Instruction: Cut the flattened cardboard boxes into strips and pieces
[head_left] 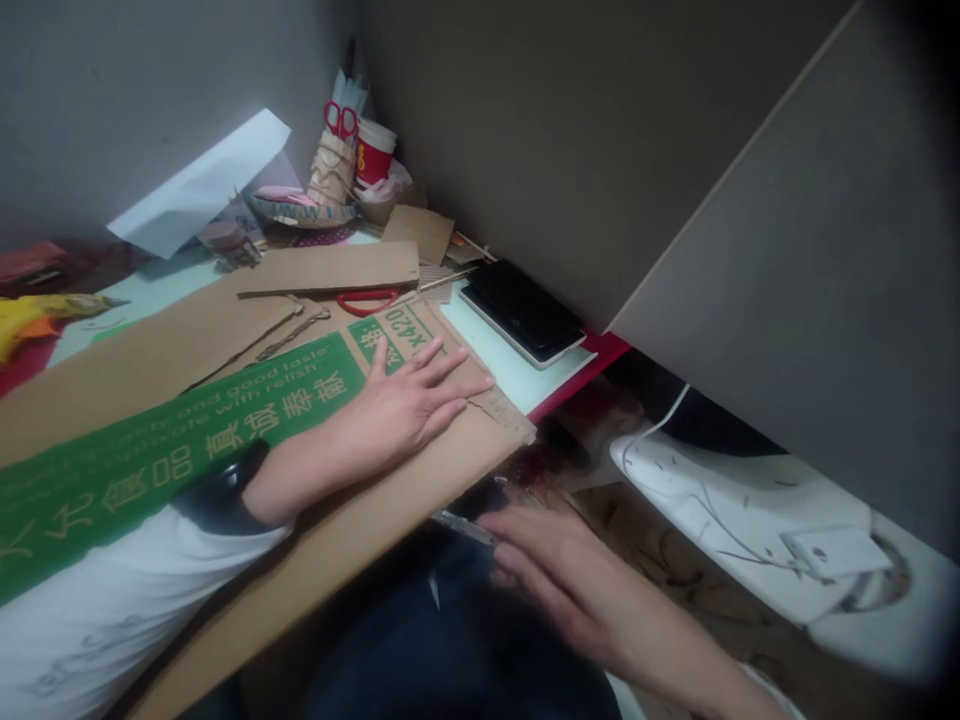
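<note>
My left hand lies flat with its fingers spread on a large sheet of cardboard, pressing near its right end. The sheet carries a green printed band with lettering and overhangs the table's front edge. Just beyond that edge, lower right, my right hand is closed around a utility knife. Its slim grey metal end points left, apart from my left hand. The handle is mostly hidden in my fingers.
Cardboard strips and red-handled scissors lie behind the sheet. A black phone-like slab sits at the table's right edge. At the back stand a pen holder and a red cup. A yellow glue gun is far left.
</note>
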